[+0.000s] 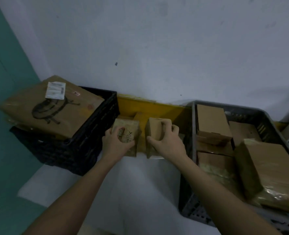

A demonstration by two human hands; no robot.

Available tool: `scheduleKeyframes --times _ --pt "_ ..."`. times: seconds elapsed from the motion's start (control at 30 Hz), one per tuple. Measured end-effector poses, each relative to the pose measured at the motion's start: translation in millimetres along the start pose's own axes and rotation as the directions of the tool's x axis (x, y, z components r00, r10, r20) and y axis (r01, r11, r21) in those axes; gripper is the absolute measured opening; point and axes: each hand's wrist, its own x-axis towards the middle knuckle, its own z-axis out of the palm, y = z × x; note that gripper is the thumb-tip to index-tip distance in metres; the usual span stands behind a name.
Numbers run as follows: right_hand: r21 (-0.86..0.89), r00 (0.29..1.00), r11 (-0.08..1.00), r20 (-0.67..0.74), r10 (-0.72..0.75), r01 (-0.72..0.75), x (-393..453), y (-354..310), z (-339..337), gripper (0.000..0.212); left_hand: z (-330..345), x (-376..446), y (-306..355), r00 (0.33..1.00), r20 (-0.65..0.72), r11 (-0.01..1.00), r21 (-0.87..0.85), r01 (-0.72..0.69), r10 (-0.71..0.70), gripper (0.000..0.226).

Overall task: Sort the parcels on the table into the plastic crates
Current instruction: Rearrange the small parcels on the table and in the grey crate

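Between the black crate on the left and grey crate on the right, each hand clasps one small parcel: left hand on the printed parcel, right hand on the plain parcel. Lift straight up (the gap seems tight) before swinging each one outward.

The single head-worn wide-angle camera looks forward and steeply down from close above the bench. It faces the wall, with both forearms entering from the lower frame edge.
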Motion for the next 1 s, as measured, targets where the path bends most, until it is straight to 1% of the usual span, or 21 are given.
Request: scheduleKeyframes --times 0.17,0.23,0.3,0.37,0.43,0.53,0.6,0.67,0.7,0.73,0.8,0.9,1.0 --pt "-0.094 0.98 0.987 0.143 0.141 -0.129 8 9 88 0.084 7 -2 -69 0.991 0.1 0.996 0.022 0.087 -0.089 0.075" --pt "-0.111 0.957 0.971 0.178 0.228 -0.211 8 17 127 0.09 10 -4 -99 0.981 0.141 0.991 0.031 0.127 -0.13 0.078" --pt "-0.142 0.929 0.948 0.202 0.31 -0.285 6 22 161 0.092 15 -6 -130 0.969 0.186 0.987 0.031 0.159 -0.162 0.075" --pt "-0.166 0.905 0.922 0.194 0.378 -0.349 3 27 190 0.093 20 -7 -155 0.958 0.223 0.983 0.018 0.18 -0.18 0.067" --pt "-0.177 0.887 0.896 0.157 0.435 -0.409 0 32 209 0.096 24 -6 -172 0.948 0.263 0.984 0.031 0.175 -0.177 0.065" --pt "-0.18 0.857 0.855 0.094 0.507 -0.486 -5 40 218 0.1 28 -3 -181 0.932 0.329 0.989 0.045 0.143 -0.15 0.068" --pt "-0.191 0.848 0.839 0.048 0.527 -0.51 -8 49 216 0.102 34 1 -180 0.924 0.36 0.991 0.03 0.127 -0.129 0.073" --pt "-0.189 0.847 0.832 0.0 0.532 -0.522 -8 58 210 0.102 44 5 -177 0.916 0.39 0.996 0.039 0.084 -0.092 0.076" --pt "-0.185 0.847 0.832 -0.008 0.531 -0.524 -8 63 207 0.101 50 6 -174 0.91 0.408 0.996 0.077 0.051 -0.078 0.075" --pt "-0.174 0.847 0.835 0.012 0.531 -0.521 -9 68 205 0.1 55 7 -170 0.903 0.424 0.992 0.126 0.012 -0.065 0.074" --pt "-0.128 0.867 0.87 0.101 0.488 -0.475 -13 74 203 0.099 63 6 -166 0.897 0.44 0.978 0.204 -0.043 -0.052 0.073" --pt "-0.092 0.925 0.945 0.194 0.327 -0.314 -14 78 206 0.101 68 13 -170 0.899 0.436 0.962 0.262 -0.077 -0.046 0.072" --pt "-0.034 0.923 0.968 0.293 0.248 -0.249 -8 73 212 0.107 64 26 -173 0.91 0.414 0.944 0.31 -0.112 -0.028 0.067"
